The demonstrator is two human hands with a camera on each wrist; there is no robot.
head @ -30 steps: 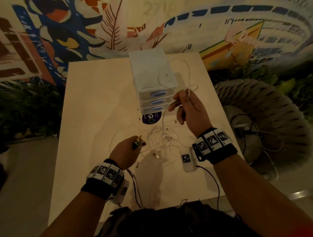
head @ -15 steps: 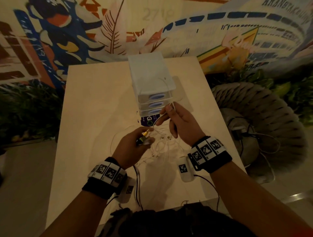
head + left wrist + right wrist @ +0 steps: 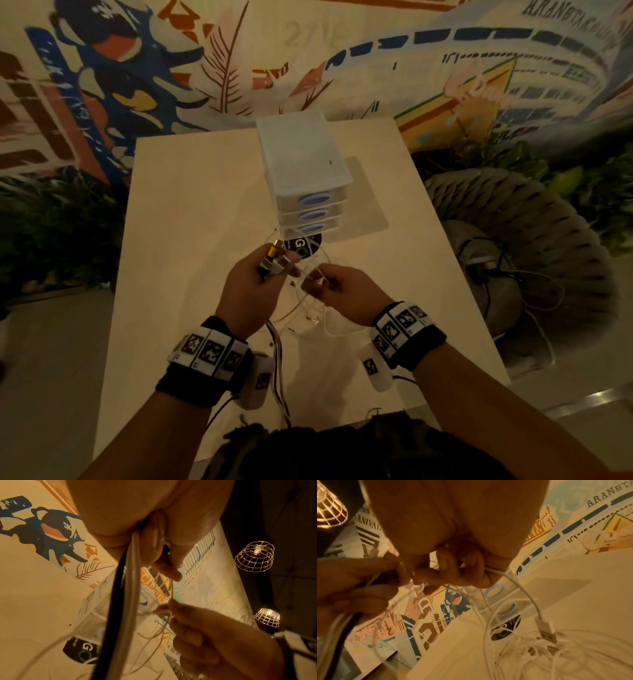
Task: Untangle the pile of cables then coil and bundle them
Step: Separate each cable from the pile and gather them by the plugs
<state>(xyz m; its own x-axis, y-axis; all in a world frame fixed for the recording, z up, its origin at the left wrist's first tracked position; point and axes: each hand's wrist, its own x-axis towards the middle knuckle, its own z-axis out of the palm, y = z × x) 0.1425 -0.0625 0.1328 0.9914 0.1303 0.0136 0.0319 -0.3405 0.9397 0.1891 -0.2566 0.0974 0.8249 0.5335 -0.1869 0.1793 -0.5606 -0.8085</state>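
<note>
A clear three-drawer organizer with blue oval handles stood at the far middle of the surface, a round black sticker at its near foot. The left hand gripped a bunch of cable plugs — its cords trailed past the wrist. The right hand pinched a thin white cable. Only the right wrist view showed the white tangle and a dangling USB plug; the left wrist view showed wire-cage lamps.

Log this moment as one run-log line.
stage: untangling | left hand: grips plug ends | right hand: pinches white cable | rest of cables: tangled on table
</note>
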